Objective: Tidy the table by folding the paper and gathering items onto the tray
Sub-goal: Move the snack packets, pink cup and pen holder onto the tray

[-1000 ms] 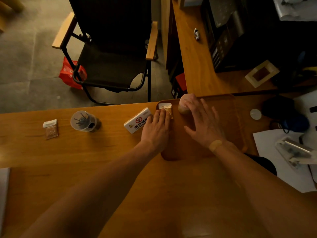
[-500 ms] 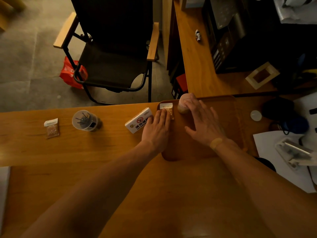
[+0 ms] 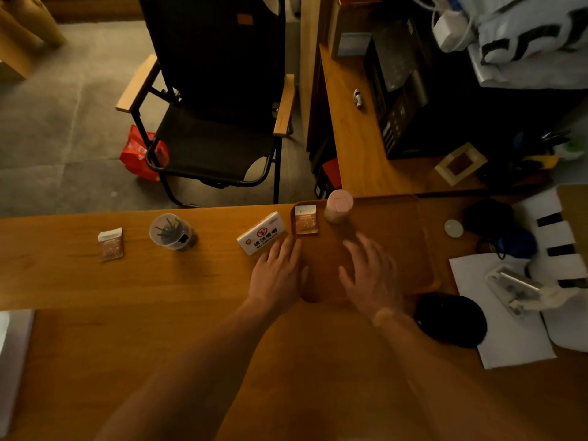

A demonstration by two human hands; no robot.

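Wooden tray [image 3: 423,237] on table [image 3: 191,313], left hand [image 3: 276,275] flat and empty at its left rim, right hand [image 3: 370,276] spread empty over tray, packet [image 3: 306,219] and cup [image 3: 339,206] beyond fingertips, sign [image 3: 261,237] beside left fingers

A single head-worn wide-angle camera looks forward and steeply down from above the near edge of the tabletop [image 3: 159,329]. It sits close over the forearms, and its view reaches past the far edge to the floor [image 3: 47,138] and a black chair [image 3: 216,128].
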